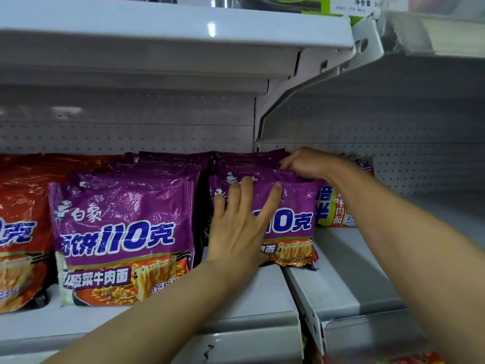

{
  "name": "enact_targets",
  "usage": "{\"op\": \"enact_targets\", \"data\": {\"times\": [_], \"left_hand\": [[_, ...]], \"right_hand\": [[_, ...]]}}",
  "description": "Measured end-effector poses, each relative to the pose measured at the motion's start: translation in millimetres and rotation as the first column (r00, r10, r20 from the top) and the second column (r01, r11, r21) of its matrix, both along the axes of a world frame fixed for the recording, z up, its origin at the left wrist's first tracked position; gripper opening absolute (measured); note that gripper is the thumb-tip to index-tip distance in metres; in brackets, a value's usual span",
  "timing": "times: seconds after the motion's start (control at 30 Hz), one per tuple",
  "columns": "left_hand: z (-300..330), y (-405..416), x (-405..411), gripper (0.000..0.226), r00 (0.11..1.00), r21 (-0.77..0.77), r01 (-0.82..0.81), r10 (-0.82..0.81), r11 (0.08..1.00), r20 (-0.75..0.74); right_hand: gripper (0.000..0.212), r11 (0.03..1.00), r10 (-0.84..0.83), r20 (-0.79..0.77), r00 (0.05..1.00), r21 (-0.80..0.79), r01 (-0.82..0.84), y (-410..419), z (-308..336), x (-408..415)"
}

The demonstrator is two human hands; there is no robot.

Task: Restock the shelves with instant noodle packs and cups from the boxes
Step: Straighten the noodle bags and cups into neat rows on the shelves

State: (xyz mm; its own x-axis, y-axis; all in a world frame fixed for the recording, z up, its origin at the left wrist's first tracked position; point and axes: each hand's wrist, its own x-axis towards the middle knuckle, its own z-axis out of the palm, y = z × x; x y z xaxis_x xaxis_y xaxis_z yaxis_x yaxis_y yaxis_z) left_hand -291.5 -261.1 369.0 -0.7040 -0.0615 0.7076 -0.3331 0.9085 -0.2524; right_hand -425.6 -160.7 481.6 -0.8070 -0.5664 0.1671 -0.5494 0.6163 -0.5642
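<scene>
Head view of a white metal shelf (pixel 262 292) stocked with upright instant noodle packs. The left hand (pixel 240 224) lies flat, fingers straight and spread, pressing on the face of the front purple noodle pack (pixel 294 206) of the right-hand purple row; its fingertips reach the pack's upper half and its heel sits near the pack's lower edge. The right hand (pixel 304 162) reaches over the top of the same row, just above and behind the left hand's fingertips, with fingers curled down over the upper edges of the packs behind the front one; how many packs it holds cannot be told. The pressed pack stands at the shelf's right end, its lower corner overlapping the seam with the neighbouring shelf section (pixel 341 279). To the left of the left hand, apart from it by a dark gap, stands a second row of purple noodle packs (pixel 126 232), printed with white and blue characters. Farther left is a row of red noodle packs (pixel 18 232). Below the right forearm, just beside the pressed pack, stands an orange and yellow noodle pack (pixel 333 208). Above the hands hangs an upper shelf (pixel 170 32).
</scene>
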Motion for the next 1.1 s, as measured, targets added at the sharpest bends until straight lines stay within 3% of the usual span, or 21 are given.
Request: {"op": "enact_targets", "data": {"times": [0.1, 0.27, 0.5, 0.6, 0.67, 0.73, 0.87, 0.93, 1.0, 1.1], "left_hand": [[5, 3, 4, 0.138, 1.000, 0.025, 0.017, -0.018, 1.000, 0.024], [13, 5, 3, 0.120, 0.987, 0.062, 0.020, -0.029, 0.998, 0.159], [15, 9, 9, 0.124, 0.983, 0.017, -0.015, 0.012, 1.000, 0.183], [22, 11, 14, 0.133, 0.975, 0.074, -0.014, -0.003, 0.997, 0.223], [28, 10, 17, 0.133, 0.986, 0.049, 0.033, -0.040, 0.998, 0.159], [41, 8, 17, 0.114, 0.995, 0.036, 0.097, -0.098, 0.995, 0.024], [92, -7, 6, 0.044, 0.996, 0.202, 0.084, -0.086, 0.976, 0.000], [116, -21, -6, 0.021, 0.987, 0.267, -0.005, -0.039, 0.964, 0.158], [127, -35, -16, 0.015, 0.938, 0.300, -0.113, 0.002, 0.947, 0.346], [132, -46, -27, 0.011, 0.902, 0.379, -0.127, -0.052, 0.917, 0.429]], "right_hand": [[0.029, 1.000, -0.011, -0.005, 1.000, 0.022, 0.011, 1, 1, 0], [0.026, 0.998, -0.027, -0.010, 1.000, -0.056, 0.027, -2, 1, -3], [0.021, 0.896, -0.096, 0.119, 0.988, -0.421, 0.138, 12, 1, -6], [0.020, 0.901, -0.046, 0.131, 0.990, -0.422, 0.098, 17, -1, -4], [0.025, 0.927, -0.024, 0.116, 0.993, -0.370, 0.066, 19, -4, -3], [0.025, 0.931, -0.017, 0.100, 0.995, -0.361, 0.053, 23, -5, -2], [0.019, 0.889, -0.032, 0.061, 0.998, -0.454, 0.056, 33, -4, 0], [0.016, 0.915, -0.003, 0.097, 0.995, -0.400, 0.042, 36, -5, 3], [0.015, 0.939, 0.028, 0.152, 0.988, -0.343, 0.027, 36, -5, 5], [0.017, 0.947, -0.019, 0.161, 0.987, -0.314, 0.069, 33, -4, 4]]}}
